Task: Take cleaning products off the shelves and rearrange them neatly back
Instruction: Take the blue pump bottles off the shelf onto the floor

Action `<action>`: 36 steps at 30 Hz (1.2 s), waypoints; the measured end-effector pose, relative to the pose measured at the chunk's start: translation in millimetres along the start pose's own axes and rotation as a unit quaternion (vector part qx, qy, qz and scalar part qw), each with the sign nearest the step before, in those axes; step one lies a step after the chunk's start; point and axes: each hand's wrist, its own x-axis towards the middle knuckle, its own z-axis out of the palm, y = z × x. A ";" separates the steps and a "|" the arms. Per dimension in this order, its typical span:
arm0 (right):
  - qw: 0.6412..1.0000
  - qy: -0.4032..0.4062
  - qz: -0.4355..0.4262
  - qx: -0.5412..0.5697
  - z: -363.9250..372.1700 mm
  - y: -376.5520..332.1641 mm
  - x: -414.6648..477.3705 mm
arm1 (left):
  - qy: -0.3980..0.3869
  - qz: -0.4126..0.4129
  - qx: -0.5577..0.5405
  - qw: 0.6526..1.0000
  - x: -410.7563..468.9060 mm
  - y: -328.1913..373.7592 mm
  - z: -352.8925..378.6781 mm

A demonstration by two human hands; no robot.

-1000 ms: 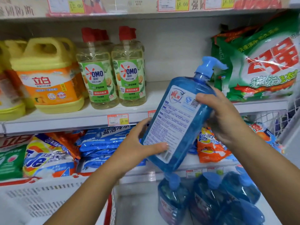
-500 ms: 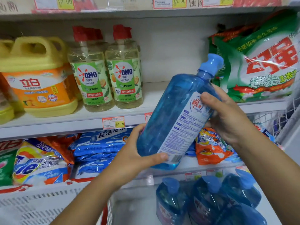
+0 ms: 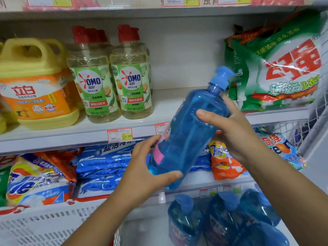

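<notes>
- Item in work: blue pump bottle point(image 3: 191, 132), clear blue plastic w/ blue liquid. It is held in the air in front of the middle shelf point(image 3: 53, 137) and tilted, w/ the pump head point(image 3: 222, 77) up and to the right and the base down and to the left. It rests on no shelf.
- Left hand point(image 3: 147, 167): grips the bottle near its base. The thumb point(image 3: 170, 174) lies across the front and the fingers curl round the far left side, next to a pink label edge.
- Right hand point(image 3: 236, 132): grips the upper body just below the neck. The thumb point(image 3: 207, 115) presses on the front; the fingers wrap behind (hidden by the bottle).
- Middle shelf, L to R: yellow jug point(image 3: 35, 86) w/ orange label, then two OMO bottles point(image 3: 92, 82) w/ red caps, upright and side by side, w/ more behind. A bare stretch follows, then a green detergent bag point(image 3: 284, 68) at far right, leaning.
- Shelf edge: price tag point(image 3: 119, 134) marked 10.00, just left of the held bottle.
- Shelf below: Tide bag point(image 3: 35, 180) at left and stacked blue bags point(image 3: 104, 162) at centre. An orange bag point(image 3: 223, 160) shows under the right wrist.
- Bottom level: several more blue bottles point(image 3: 229, 217) of the same type, close together at lower right.
- Lower left: white perforated basket point(image 3: 44, 226).
</notes>
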 end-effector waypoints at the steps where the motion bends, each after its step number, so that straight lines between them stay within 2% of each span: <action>1: 1.000 -0.018 -0.003 0.001 -2.9 -0.5 0.5 | -0.039 -0.028 -0.031 0.998 3.3 -4.6 -5.0; 4: 0.997 -0.065 0.018 0.022 -5.8 4.9 1.4 | -0.179 -0.058 -0.159 0.969 4.2 -8.1 -13.1; 5: 0.996 -0.079 0.028 0.037 -5.2 5.2 1.3 | -0.189 -0.045 -0.188 0.963 3.7 -7.1 -13.3; 8: 0.991 -0.120 0.047 0.018 -5.1 -6.0 1.3 | -0.081 -0.021 -0.166 0.983 1.4 -1.9 -10.4; 10: 0.991 -0.118 0.055 -0.028 -5.2 -14.9 2.4 | 0.006 0.006 -0.047 0.999 -0.4 -0.3 -1.6; 12: 0.994 -0.086 0.057 -0.043 -6.8 -15.1 4.1 | 0.037 0.021 0.048 0.998 -5.2 1.8 5.8; 14: 0.997 -0.059 0.050 -0.022 -11.0 -10.3 5.8 | 0.006 0.000 0.054 0.999 -4.7 4.5 1.2; 17: 0.997 -0.049 0.049 0.014 -23.3 -1.7 6.2 | -0.060 -0.053 -0.027 0.996 4.5 -2.6 -16.5; 20: 0.996 -0.065 0.054 0.006 -30.7 2.5 6.0 | -0.142 -0.085 -0.104 0.981 3.7 -7.6 -19.3; 24: 0.991 -0.109 0.066 -0.040 -30.4 1.2 0.2 | -0.159 -0.077 -0.127 0.976 -0.9 -10.6 -12.9; 28: 0.974 -0.150 0.080 -0.147 -25.4 -11.0 -19.3 | -0.194 -0.074 -0.121 0.971 -11.1 -28.0 -3.2; 34: 0.914 -0.181 0.141 -0.334 -32.8 -0.5 -69.3 | -0.298 -0.063 -0.062 0.950 -51.7 -56.8 48.9; 36: 0.900 -0.173 0.158 -0.368 -41.8 17.0 -89.2 | -0.322 -0.031 0.007 0.946 -64.4 -66.0 61.3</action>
